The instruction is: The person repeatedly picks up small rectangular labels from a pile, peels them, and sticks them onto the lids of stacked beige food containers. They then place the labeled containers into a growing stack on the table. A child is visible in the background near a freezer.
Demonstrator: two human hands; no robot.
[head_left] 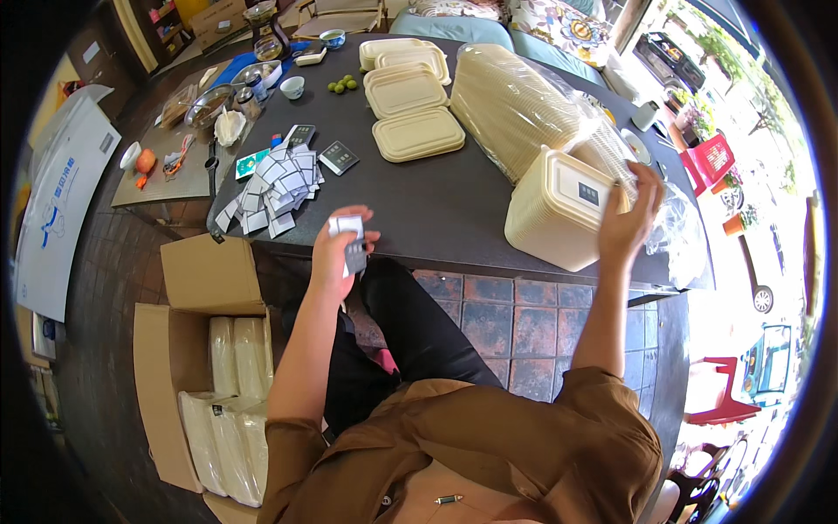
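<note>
My left hand (332, 252) grips a few small labels (354, 255), white on one side and dark with printing on the other, just off the table's front edge. My right hand (632, 213) is at the right side of a tall stack of cream lids (553, 209). Its fingers are apart and appear to hold nothing; whether they touch the stack, I cannot tell. A dark square label (588, 193) sits on the top lid. Behind that stack lies a long row of nested cream containers (517, 101) in clear plastic wrap. A loose pile of white-backed labels (281, 187) spreads over the table's left part.
Several cream lids (419, 134) lie in short stacks mid-table. Green fruits (342, 84), a small cup (292, 87) and a coffee maker (267, 39) stand farther back. An open cardboard box (154, 393) with wrapped containers (226, 439) is on the floor at left. Crumpled plastic (677, 232) lies at right.
</note>
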